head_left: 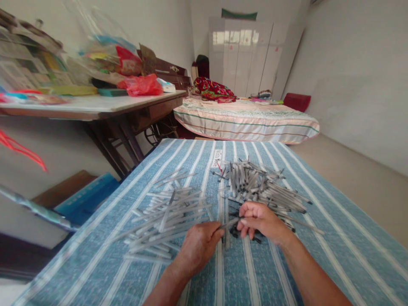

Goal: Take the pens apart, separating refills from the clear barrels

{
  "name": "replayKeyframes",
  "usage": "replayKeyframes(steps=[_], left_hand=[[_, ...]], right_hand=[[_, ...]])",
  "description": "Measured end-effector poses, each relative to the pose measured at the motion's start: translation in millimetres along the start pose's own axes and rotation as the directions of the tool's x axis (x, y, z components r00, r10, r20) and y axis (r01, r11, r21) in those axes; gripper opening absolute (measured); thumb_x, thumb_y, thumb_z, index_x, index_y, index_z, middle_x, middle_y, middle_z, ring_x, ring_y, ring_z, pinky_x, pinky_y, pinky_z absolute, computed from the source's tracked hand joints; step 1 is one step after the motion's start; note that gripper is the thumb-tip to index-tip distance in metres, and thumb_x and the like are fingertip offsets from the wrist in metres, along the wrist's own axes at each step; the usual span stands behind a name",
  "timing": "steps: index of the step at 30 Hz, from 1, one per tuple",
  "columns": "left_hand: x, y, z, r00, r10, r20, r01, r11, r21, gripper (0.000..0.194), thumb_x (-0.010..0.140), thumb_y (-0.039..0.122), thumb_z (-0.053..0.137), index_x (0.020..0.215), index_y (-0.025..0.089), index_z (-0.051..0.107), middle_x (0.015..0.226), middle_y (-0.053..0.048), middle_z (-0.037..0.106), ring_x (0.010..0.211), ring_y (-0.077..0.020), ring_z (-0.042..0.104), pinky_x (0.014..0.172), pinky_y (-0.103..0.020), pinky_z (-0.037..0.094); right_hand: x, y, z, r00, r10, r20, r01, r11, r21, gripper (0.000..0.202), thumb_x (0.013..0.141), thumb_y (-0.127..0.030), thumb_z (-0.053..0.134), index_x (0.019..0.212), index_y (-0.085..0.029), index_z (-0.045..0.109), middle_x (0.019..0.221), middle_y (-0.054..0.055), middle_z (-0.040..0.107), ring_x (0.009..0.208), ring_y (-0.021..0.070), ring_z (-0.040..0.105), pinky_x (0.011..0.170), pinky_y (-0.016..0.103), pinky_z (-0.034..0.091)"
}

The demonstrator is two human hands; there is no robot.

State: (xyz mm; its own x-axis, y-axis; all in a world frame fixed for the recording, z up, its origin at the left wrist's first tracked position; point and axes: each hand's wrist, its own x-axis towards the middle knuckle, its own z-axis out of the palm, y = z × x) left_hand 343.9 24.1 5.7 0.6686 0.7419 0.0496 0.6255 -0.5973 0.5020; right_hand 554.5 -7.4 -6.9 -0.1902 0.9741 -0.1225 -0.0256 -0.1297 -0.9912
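Observation:
My left hand is closed on one end of a thin grey-white pen barrel. At the barrel's other, darker end, the thumb and fingers of my right hand are pinched together. A loose pile of pale translucent pen barrels lies left of my left hand. Beyond my right hand spreads a heap of pen barrels with black ends. Small black pieces, too blurred to name exactly, lie on the cloth under my right hand, partly hidden by it.
Blue and white striped cloth covers the table. A higher desk with bags and a red plastic bag stands at the left. Below it is a blue box. A bed stands beyond the table's far edge.

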Motion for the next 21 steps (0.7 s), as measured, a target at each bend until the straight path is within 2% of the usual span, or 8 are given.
replayKeyframes(steps=[4,7,11,14,17,21], left_hand=[[0,-3,0.0,0.999,0.010,-0.041,-0.008,0.999,0.046,0.030,0.088,0.029,0.034,0.065,0.019,0.049,0.060,0.001,0.055,0.058,-0.0117,0.053,0.056,-0.019,0.035],[1,-11,-2.8,0.990,0.004,-0.141,0.013,0.993,0.120,0.028,0.088,0.030,0.034,0.074,0.019,0.056,0.067,-0.001,0.061,0.065,-0.0135,0.058,0.060,-0.020,0.039],[4,-28,-12.7,0.945,-0.048,-0.323,0.131,0.962,0.241,0.027,0.086,0.031,0.037,0.091,0.019,0.061,0.081,-0.005,0.065,0.076,-0.0180,0.061,0.065,-0.025,0.044],[6,-40,-19.1,0.917,-0.063,-0.395,0.176,0.950,0.257,0.029,0.086,0.031,0.038,0.094,0.017,0.062,0.083,-0.006,0.066,0.078,-0.0194,0.062,0.066,-0.027,0.046],[6,-42,-19.2,0.920,-0.030,-0.391,0.131,0.963,0.235,0.028,0.086,0.031,0.038,0.093,0.017,0.061,0.083,-0.005,0.065,0.078,-0.0185,0.062,0.067,-0.026,0.046],[5,-27,-10.9,0.948,0.059,-0.313,0.018,0.971,0.239,0.026,0.087,0.029,0.038,0.091,0.017,0.061,0.079,-0.005,0.063,0.075,-0.0176,0.061,0.067,-0.026,0.046]], right_hand=[[-2,-3,-6,1.000,-0.004,-0.018,0.003,1.000,-0.016,0.018,0.071,-0.027,0.058,0.079,-0.016,0.047,0.068,0.002,0.066,0.048,0.0126,0.062,0.037,0.017,0.042],[-2,-1,-11,0.996,-0.002,-0.088,-0.006,0.996,-0.092,0.013,0.071,-0.024,0.054,0.079,-0.016,0.047,0.062,0.000,0.064,0.040,0.0106,0.059,0.033,0.015,0.038],[0,3,-17,0.990,0.025,-0.141,-0.056,0.974,-0.219,0.010,0.071,-0.022,0.050,0.079,-0.017,0.046,0.056,-0.004,0.062,0.034,0.0089,0.055,0.028,0.013,0.033],[1,4,-19,0.990,0.042,-0.137,-0.077,0.962,-0.262,0.009,0.071,-0.021,0.048,0.080,-0.017,0.047,0.056,-0.004,0.061,0.034,0.0082,0.055,0.028,0.012,0.032],[1,2,-14,0.987,0.046,-0.151,-0.088,0.955,-0.282,0.011,0.073,-0.021,0.048,0.082,-0.017,0.048,0.055,-0.005,0.060,0.033,0.0074,0.053,0.027,0.011,0.031],[3,-3,1,0.983,0.020,-0.184,-0.072,0.957,-0.281,0.025,0.079,-0.033,0.048,0.097,-0.017,0.050,0.052,-0.006,0.057,0.029,0.0067,0.049,0.027,0.012,0.031]])
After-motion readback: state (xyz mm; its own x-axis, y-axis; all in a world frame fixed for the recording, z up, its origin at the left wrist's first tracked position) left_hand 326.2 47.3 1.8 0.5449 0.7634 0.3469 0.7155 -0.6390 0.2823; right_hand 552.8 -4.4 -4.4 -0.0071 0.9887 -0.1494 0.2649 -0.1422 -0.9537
